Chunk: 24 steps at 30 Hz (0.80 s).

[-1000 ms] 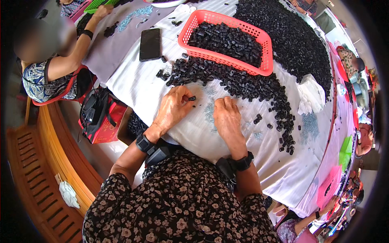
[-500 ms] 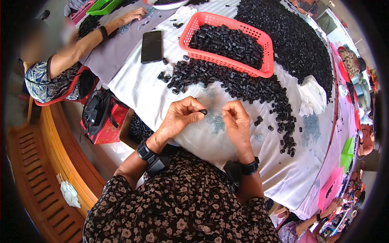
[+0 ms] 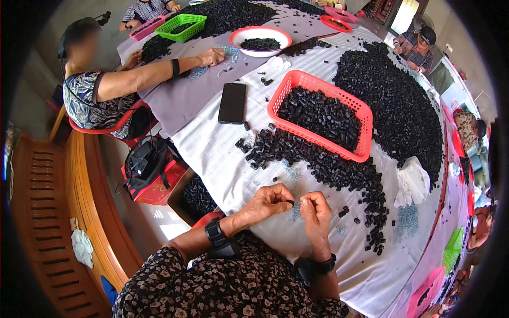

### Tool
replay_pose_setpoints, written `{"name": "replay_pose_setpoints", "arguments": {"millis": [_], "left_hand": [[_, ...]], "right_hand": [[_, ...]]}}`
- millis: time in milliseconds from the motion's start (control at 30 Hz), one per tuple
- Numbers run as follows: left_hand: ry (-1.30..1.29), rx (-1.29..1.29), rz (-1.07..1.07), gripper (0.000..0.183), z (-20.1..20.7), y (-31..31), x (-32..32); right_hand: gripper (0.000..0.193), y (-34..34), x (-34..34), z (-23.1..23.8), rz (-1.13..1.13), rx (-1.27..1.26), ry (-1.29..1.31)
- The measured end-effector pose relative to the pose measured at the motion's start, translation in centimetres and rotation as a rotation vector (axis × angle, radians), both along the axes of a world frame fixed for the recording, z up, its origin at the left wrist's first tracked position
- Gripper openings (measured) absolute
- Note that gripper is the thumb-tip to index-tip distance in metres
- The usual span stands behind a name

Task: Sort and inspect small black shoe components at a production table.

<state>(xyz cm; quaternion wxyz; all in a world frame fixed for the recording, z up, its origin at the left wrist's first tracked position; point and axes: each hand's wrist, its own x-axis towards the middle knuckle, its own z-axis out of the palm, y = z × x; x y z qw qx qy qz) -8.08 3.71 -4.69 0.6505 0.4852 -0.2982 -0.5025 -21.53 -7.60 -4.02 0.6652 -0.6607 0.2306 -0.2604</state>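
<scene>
My left hand (image 3: 268,204) pinches a small black cylindrical piece (image 3: 290,202) between thumb and fingertips. Close beside it, my right hand (image 3: 317,214) has its thumb and forefinger pressed together; anything in that pinch is too small to make out. Both hands are held over the near edge of the white cloth. Just beyond them lie tiny silvery-blue slivers (image 3: 295,212) and a loose heap of the same black pieces (image 3: 318,167). A red perforated basket (image 3: 366,151) filled with black pieces stands behind the heap.
A black phone (image 3: 232,103) lies left of the basket. Crumpled white plastic (image 3: 412,183) sits at right, near a large black heap (image 3: 392,106). Farther back are a red-rimmed white bowl (image 3: 286,40) and a green basket (image 3: 197,31). At left, a co-worker's hand (image 3: 212,56) touches more slivers.
The view has tilted up, showing more of the far table and co-workers. My hands have come closer together, with the black piece still in my left.
</scene>
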Motion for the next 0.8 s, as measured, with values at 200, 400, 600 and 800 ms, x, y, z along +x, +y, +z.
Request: {"name": "replay_pose_setpoints", "arguments": {"millis": [200, 400, 600, 800], "left_hand": [[0.023, 0.033, 0.051, 0.011, 0.4, -0.3, 0.2], [0.027, 0.002, 0.062, 0.013, 0.3, -0.9, 0.6], [-0.037, -0.067, 0.09, 0.014, 0.8, -1.3, 1.1], [-0.247, -0.05, 0.073, 0.027, 1.1, -1.3, 0.6]], "right_hand": [[0.004, -0.3, 0.4, 0.4, 0.001, -0.029, -0.005], [0.006, -0.5, 0.7, 0.6, 0.001, -0.1, -0.027], [0.009, -0.8, 0.5, 0.7, -0.025, -0.063, -0.039], [0.011, -1.0, 0.2, 0.8, -0.093, -0.015, -0.093]]}}
